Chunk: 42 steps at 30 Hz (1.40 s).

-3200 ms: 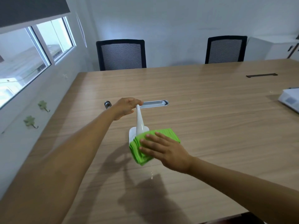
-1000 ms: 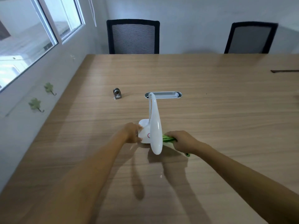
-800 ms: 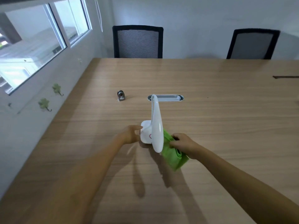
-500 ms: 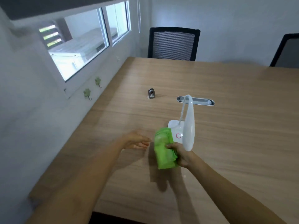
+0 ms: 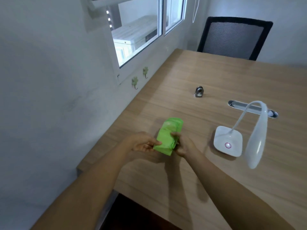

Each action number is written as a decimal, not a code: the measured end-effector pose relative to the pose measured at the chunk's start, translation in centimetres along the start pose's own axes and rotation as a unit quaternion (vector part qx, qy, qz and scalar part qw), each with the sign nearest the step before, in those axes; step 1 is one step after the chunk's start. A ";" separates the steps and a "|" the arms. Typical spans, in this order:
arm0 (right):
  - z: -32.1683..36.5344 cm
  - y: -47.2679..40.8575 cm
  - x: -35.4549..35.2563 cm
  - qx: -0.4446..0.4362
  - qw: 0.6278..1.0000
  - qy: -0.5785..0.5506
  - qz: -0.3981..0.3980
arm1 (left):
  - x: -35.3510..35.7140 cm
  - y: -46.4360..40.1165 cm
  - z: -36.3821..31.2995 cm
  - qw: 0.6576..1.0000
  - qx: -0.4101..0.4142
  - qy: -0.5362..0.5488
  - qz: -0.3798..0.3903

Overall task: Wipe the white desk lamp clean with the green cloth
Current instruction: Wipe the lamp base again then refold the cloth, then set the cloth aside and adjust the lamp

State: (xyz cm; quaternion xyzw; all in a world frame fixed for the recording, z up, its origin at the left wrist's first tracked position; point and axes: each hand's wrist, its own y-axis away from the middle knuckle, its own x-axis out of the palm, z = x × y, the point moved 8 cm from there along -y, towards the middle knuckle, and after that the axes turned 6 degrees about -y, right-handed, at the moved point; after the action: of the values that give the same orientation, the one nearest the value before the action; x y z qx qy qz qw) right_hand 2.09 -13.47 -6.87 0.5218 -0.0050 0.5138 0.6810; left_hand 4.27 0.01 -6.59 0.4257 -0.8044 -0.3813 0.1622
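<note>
The folded green cloth is held above the wooden table between both hands, well to the left of the lamp. My left hand grips its left side and my right hand grips its right side. The white desk lamp stands alone at the right on its square base with a pink ring button. Its bent neck arches up and its long head hangs down toward me. Neither hand touches the lamp.
A small metal object sits on the table beyond the cloth. A grey cable slot lies behind the lamp. The wall with a window and two leaf-shaped hooks borders the table's left edge. A black mesh chair stands at the far end.
Both hands left the lamp. My right hand carried the cloth away to the left and my left hand has taken hold of it too. The view swung left.
</note>
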 end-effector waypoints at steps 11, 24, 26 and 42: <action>2.8 -5.2 2.0 -0.065 0.987 0.135 -0.066 | -6.1 -1.4 -0.2 0.992 -0.033 -0.090 -0.083; 5.8 -6.4 2.3 -0.236 0.859 0.417 -0.178 | -7.9 -1.7 -2.5 0.913 0.007 -0.344 -0.219; 6.2 -5.1 2.5 -0.272 0.829 0.453 -0.182 | -7.7 -1.5 -3.4 0.903 0.011 -0.367 -0.222; 11.2 13.6 -16.3 -0.174 0.980 0.087 -0.043 | 16.5 -4.6 -17.1 0.790 0.297 -0.528 -0.093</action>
State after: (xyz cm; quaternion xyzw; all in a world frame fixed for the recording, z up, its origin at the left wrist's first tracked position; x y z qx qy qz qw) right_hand -9.27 -33.85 -1.02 0.3484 -0.0119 0.5186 0.7807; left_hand 7.25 -23.07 0.11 0.2579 -0.7953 -0.3018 -0.4582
